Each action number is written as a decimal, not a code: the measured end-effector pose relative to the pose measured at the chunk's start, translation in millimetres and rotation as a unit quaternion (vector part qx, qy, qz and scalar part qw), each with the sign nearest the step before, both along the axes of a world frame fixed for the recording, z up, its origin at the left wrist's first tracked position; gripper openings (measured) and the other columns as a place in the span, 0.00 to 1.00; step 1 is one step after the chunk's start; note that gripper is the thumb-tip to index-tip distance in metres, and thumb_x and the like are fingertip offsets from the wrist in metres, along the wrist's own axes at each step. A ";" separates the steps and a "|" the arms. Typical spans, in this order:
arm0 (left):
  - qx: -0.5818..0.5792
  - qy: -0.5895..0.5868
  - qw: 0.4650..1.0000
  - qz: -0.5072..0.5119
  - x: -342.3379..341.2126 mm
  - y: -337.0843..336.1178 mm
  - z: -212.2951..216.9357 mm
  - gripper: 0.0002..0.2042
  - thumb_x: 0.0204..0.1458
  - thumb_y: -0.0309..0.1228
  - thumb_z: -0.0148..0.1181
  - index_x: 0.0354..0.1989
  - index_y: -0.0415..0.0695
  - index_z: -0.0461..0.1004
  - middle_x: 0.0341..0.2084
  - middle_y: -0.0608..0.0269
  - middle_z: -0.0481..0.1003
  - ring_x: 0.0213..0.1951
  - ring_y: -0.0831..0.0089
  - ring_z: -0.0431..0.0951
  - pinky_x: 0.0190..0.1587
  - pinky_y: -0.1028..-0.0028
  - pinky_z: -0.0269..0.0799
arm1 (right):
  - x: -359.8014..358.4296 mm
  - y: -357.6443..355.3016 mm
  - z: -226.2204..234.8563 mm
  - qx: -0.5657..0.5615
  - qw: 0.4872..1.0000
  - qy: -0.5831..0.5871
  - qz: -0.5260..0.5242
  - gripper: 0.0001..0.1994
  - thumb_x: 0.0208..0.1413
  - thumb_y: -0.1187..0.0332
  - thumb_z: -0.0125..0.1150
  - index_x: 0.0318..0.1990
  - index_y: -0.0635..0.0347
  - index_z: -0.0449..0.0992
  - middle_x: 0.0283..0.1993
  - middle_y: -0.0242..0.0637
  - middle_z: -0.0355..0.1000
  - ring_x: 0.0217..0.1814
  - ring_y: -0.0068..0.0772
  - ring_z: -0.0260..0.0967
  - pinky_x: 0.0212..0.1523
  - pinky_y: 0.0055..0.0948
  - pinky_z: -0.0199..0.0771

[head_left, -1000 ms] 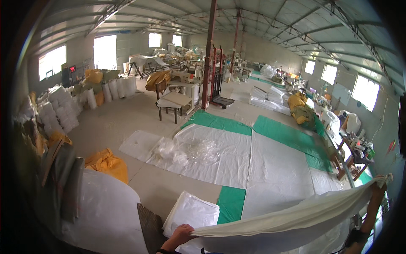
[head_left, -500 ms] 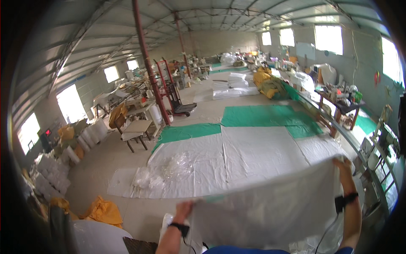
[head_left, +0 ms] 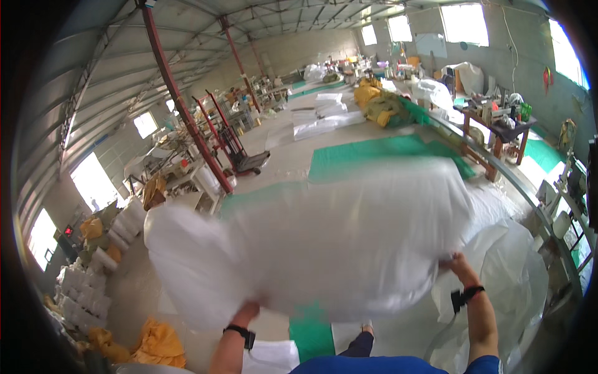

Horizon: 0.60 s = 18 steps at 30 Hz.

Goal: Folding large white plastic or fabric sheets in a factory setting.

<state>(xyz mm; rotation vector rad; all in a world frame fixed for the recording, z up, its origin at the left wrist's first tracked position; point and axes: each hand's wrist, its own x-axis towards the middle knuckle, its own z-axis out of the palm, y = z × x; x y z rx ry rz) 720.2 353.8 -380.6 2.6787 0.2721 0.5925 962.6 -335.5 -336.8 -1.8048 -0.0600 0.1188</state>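
Observation:
A large white plastic sheet point(head_left: 349, 243) billows in front of me, smeared by motion, with its far side puffed up above the floor. My left hand point(head_left: 250, 310), blurred, is closed on its near edge at the lower middle. Farther right, my right hand point(head_left: 458, 267) grips the same edge, its fingers partly hidden by the sheet. Loose clear film point(head_left: 511, 268) lies bunched beside my right forearm. Below the sheet, a strip of green cloth point(head_left: 311, 340) shows near my foot.
Green sheeting point(head_left: 367, 153) covers the floor beyond. A red hand truck point(head_left: 240, 149) stands by a red post point(head_left: 180, 100). Orange cloth point(head_left: 159, 343) is heaped at lower left, near stacked white rolls point(head_left: 128, 224). A metal rail point(head_left: 498, 165) runs along the right.
The sheet has swung outward and ballooned, covering the white floor sheets. My right hand has come down and left; my left hand has shifted slightly left and lower. The view has tilted.

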 end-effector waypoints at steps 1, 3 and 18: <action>0.053 0.258 0.961 -0.081 11.8 -12.4 -42.0 0.20 0.55 0.41 0.48 0.53 0.45 0.69 0.51 0.52 0.68 0.54 0.59 0.68 0.57 0.61 0.61 | 7.3 -31.5 -10.5 -0.013 0.999 0.000 -0.038 0.13 0.38 0.73 0.68 0.35 0.65 0.76 0.34 0.35 0.75 0.35 0.25 0.69 0.39 0.29 0.69; -0.021 0.507 0.853 -0.125 22.7 -33.4 -95.4 0.22 0.48 0.48 0.57 0.46 0.46 0.75 0.38 0.47 0.76 0.44 0.56 0.76 0.49 0.62 0.68 | 14.6 -66.0 -1.4 -0.018 0.994 -0.006 -0.112 0.12 0.35 0.75 0.70 0.31 0.64 0.77 0.30 0.33 0.75 0.30 0.22 0.69 0.34 0.27 0.70; -0.157 0.423 0.887 -0.094 277.3 -82.2 -144.3 0.20 0.48 0.55 0.55 0.40 0.55 0.78 0.37 0.50 0.76 0.41 0.52 0.76 0.44 0.62 0.70 | 179.4 -33.3 181.3 -0.132 0.953 -0.159 -0.222 0.13 0.26 0.82 0.66 0.25 0.62 0.71 0.22 0.27 0.68 0.25 0.20 0.64 0.29 0.22 0.65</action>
